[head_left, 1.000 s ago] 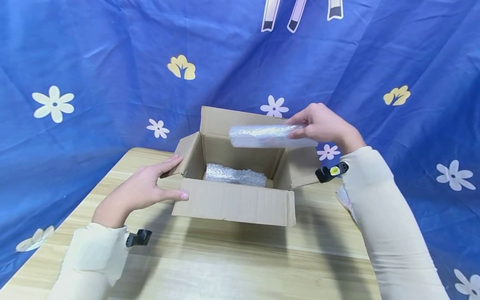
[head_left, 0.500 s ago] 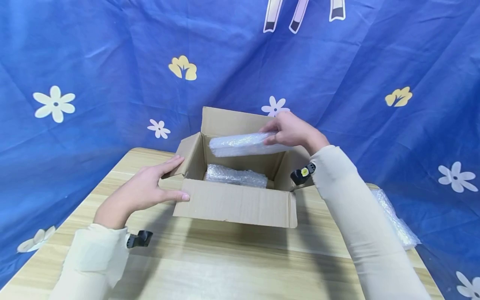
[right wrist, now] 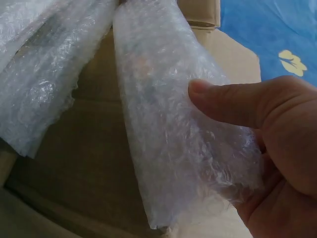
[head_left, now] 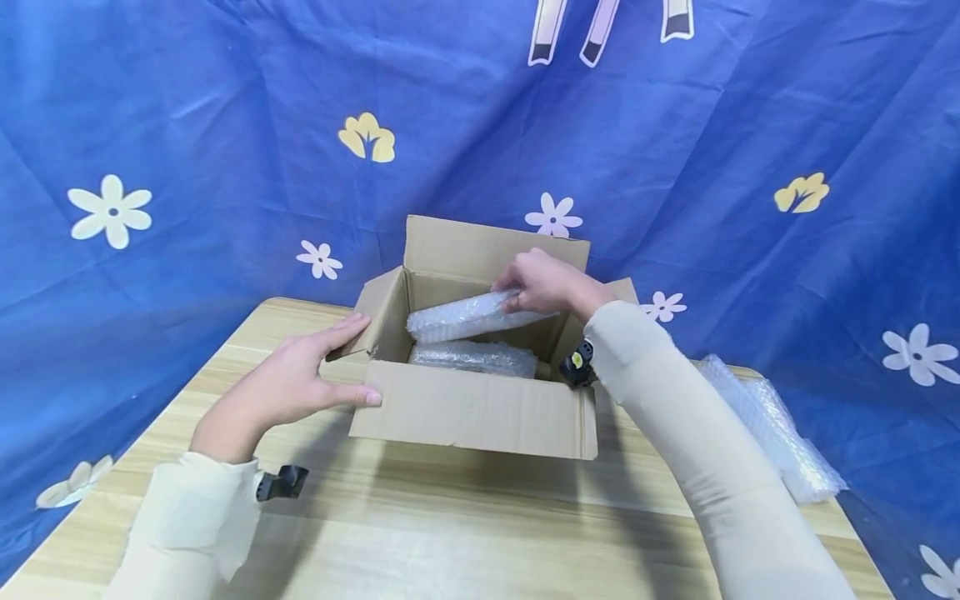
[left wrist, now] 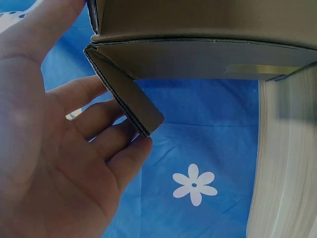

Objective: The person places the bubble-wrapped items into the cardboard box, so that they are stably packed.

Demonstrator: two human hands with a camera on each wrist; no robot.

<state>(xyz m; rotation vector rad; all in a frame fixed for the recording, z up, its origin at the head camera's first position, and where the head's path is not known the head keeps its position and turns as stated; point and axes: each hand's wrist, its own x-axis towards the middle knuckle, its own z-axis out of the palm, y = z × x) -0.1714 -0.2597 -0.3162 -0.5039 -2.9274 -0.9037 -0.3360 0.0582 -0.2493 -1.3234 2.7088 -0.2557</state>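
Observation:
A brown cardboard box [head_left: 472,412] stands with its flaps spread out. My right hand [head_left: 546,282] reaches over its top and pinches a bubble-wrapped package [head_left: 453,318], tilted inside the box, thumb on the near face. Below it, another bubble-wrapped package [head_left: 480,357] lies in the box; both packages also show in the right wrist view. What the wrap covers is blurred. My left hand [head_left: 292,379] rests against the box's left corner. Its straight fingers lie on the left flap [left wrist: 126,94] and its thumb touches the front flap.
More bubble-wrapped packages [head_left: 787,442] lie on the wooden table [head_left: 420,533] at the right edge, partly behind my right sleeve. Behind the table hangs a blue flowered cloth [head_left: 225,125]. The back flap [head_left: 457,246] stands up close to the cloth.
My right hand has moved left and down, bringing its bubble-wrapped package from above the box's right side into it. The left hand stays in place. The packages at the right have come into view.

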